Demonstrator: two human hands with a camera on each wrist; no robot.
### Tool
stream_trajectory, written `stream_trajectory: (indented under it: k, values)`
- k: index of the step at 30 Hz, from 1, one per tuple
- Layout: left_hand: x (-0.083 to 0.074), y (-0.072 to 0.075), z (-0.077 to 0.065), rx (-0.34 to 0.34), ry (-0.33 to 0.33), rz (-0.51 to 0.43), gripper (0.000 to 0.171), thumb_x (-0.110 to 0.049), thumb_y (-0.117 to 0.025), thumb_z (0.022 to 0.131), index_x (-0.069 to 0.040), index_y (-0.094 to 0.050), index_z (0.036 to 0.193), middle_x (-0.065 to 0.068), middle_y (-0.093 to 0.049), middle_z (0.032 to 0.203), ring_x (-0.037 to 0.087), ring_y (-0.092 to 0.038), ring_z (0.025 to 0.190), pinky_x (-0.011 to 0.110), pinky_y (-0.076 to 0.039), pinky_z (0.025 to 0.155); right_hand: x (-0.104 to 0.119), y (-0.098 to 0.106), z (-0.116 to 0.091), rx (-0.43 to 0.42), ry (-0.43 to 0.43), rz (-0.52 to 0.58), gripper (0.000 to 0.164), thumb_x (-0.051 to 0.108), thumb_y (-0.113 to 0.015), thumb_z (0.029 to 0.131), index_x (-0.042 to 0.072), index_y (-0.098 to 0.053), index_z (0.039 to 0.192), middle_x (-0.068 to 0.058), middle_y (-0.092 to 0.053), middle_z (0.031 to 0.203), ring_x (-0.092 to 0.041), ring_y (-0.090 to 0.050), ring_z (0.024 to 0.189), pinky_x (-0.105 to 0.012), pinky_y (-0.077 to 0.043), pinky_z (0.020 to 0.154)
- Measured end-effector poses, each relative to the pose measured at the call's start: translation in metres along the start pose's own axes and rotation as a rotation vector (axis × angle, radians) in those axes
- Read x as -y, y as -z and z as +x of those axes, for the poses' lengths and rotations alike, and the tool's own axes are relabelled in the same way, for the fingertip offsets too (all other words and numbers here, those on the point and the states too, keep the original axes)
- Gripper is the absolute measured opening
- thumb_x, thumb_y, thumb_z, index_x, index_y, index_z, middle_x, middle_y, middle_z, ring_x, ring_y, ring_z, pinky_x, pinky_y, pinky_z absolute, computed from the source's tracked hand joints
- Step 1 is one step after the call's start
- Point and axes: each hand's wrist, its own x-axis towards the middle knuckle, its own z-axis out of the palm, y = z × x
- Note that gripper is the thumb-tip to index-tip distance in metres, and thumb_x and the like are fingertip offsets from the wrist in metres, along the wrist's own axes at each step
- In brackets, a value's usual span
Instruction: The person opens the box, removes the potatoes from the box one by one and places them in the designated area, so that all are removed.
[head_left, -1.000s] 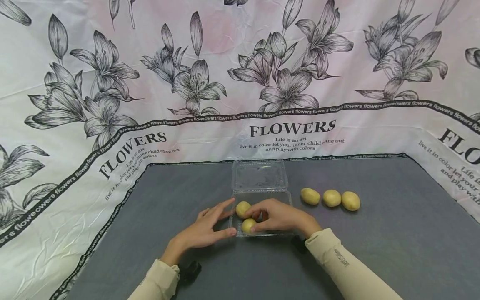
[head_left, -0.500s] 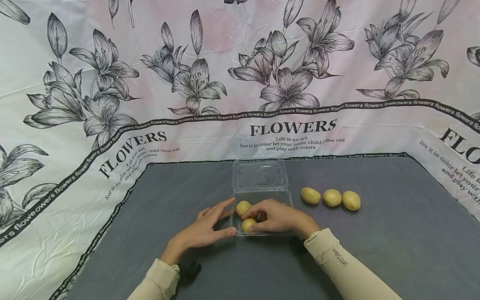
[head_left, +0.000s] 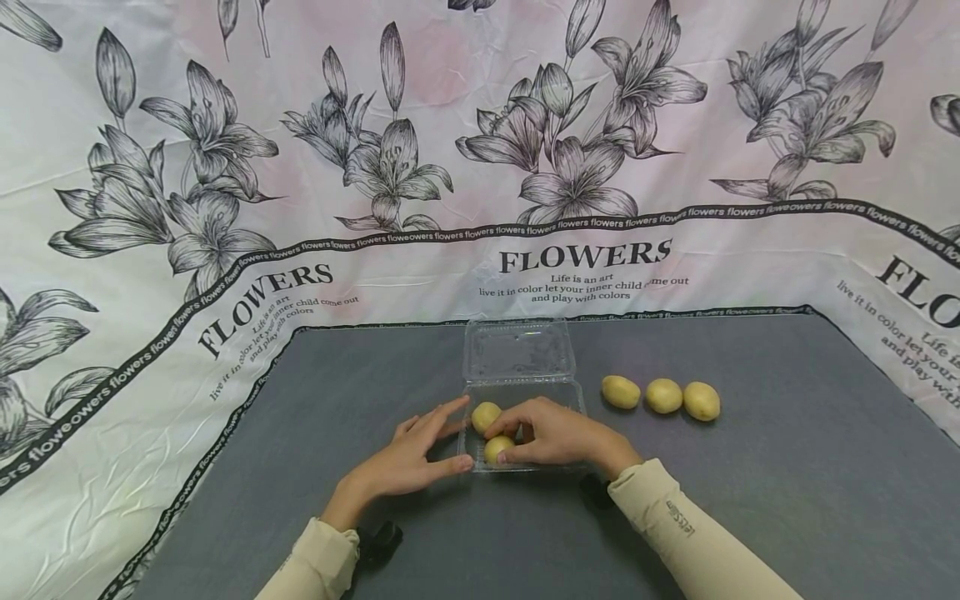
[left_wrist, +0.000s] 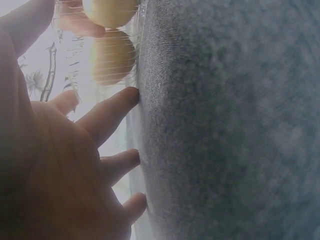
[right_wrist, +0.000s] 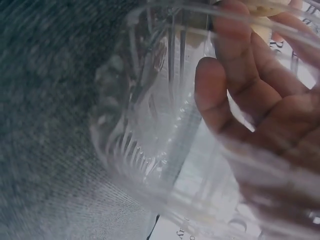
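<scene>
A clear plastic clamshell box (head_left: 558, 390) stands with its lid raised at the back. Inside its left half sit two yellow potatoes, a far potato (head_left: 485, 417) and a near potato (head_left: 497, 450). My right hand (head_left: 551, 432) reaches into the box, thumb and forefinger pinching the near potato. In the right wrist view its curled fingers (right_wrist: 210, 85) show through the clear wall. My left hand (head_left: 412, 462) is spread at the box's left side, fingertips right at the wall. Through the ribbed plastic, the left wrist view shows a potato (left_wrist: 114, 57) beyond the fingers.
Right of the box, three more potatoes lie in a row: a left one (head_left: 621, 392), a middle one (head_left: 663, 396) and a right one (head_left: 701, 402). A floral cloth (head_left: 420, 283) hangs behind and along the sides of the grey table (head_left: 787, 467).
</scene>
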Motion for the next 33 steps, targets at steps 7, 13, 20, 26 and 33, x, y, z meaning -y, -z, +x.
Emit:
stream_trajectory:
  k: [7,13,20,26,33]
  values:
    - [0.001,-0.001,0.001,0.0,0.0,0.004,0.085,-0.053,-0.062,0.099,-0.031,-0.013,0.165,-0.008,-0.044,0.159,0.015,-0.033,0.154,0.068,0.0,0.122,0.001,0.001,-0.003,-0.021,0.021,-0.038,0.034,0.022,-0.073,0.096,0.007,-0.072,0.126,-0.004,-0.074,0.121,-0.007,-0.067,0.09,-0.025,-0.057,0.077]
    - [0.001,-0.001,0.001,0.003,0.005,-0.001,0.085,-0.054,-0.062,0.099,-0.032,-0.013,0.165,-0.008,-0.045,0.159,0.016,-0.03,0.155,0.067,0.001,0.122,0.0,0.002,-0.007,-0.052,0.03,-0.053,0.034,0.021,-0.074,0.096,0.009,-0.072,0.127,-0.005,-0.074,0.123,-0.009,-0.069,0.093,-0.024,-0.057,0.078]
    - [0.001,-0.001,0.001,0.001,0.004,0.0,0.085,-0.053,-0.062,0.099,-0.033,-0.013,0.165,-0.008,-0.046,0.158,0.016,-0.029,0.155,0.067,0.001,0.123,-0.002,0.003,-0.012,-0.096,0.038,-0.07,0.035,0.026,-0.075,0.095,0.012,-0.072,0.127,-0.002,-0.074,0.12,-0.007,-0.066,0.08,-0.025,-0.056,0.073]
    - [0.0,-0.002,0.001,0.0,0.007,0.002,0.085,-0.054,-0.062,0.099,-0.035,-0.012,0.165,-0.009,-0.046,0.158,0.017,-0.028,0.156,0.068,0.001,0.122,-0.003,0.005,-0.017,-0.17,0.042,-0.072,0.035,0.029,-0.075,0.094,0.012,-0.072,0.126,-0.002,-0.074,0.116,-0.005,-0.058,0.064,-0.024,-0.053,0.063]
    - [0.0,-0.002,0.001,0.002,0.013,0.001,0.084,-0.054,-0.061,0.099,-0.037,-0.012,0.164,-0.009,-0.046,0.158,0.017,-0.027,0.156,0.066,0.001,0.123,-0.005,0.006,-0.023,-0.261,0.076,-0.082,0.037,0.029,-0.077,0.093,0.012,-0.073,0.125,-0.002,-0.075,0.115,-0.005,-0.061,0.068,-0.026,-0.054,0.064]
